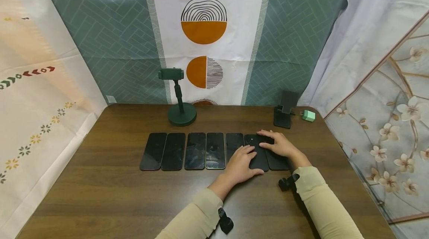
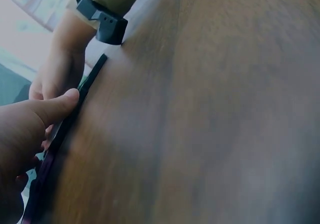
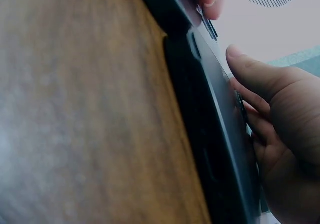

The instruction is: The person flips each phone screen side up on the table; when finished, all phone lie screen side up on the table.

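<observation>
Several dark smartphones lie side by side in a row on the wooden table (image 1: 110, 183). Toward the row's right end, my left hand (image 1: 240, 164) rests at a black smartphone (image 1: 258, 161) that lies camera side up. Its fingers are over the left side and its thumb is by the near edge. From the right, my right hand (image 1: 281, 145) reaches over the upper part of the same phone and the rightmost phone (image 1: 277, 161). In the left wrist view my left thumb (image 2: 62, 104) touches the phone's edge. My right thumb (image 3: 255, 74) is extended above the phones.
Behind the row stand a green phone stand (image 1: 181, 114) and, at the back right, a black phone stand (image 1: 283, 116). A pale green charger plug (image 1: 308, 115) lies beside it. Patterned cloths (image 1: 117, 45) hang around the table's back and sides.
</observation>
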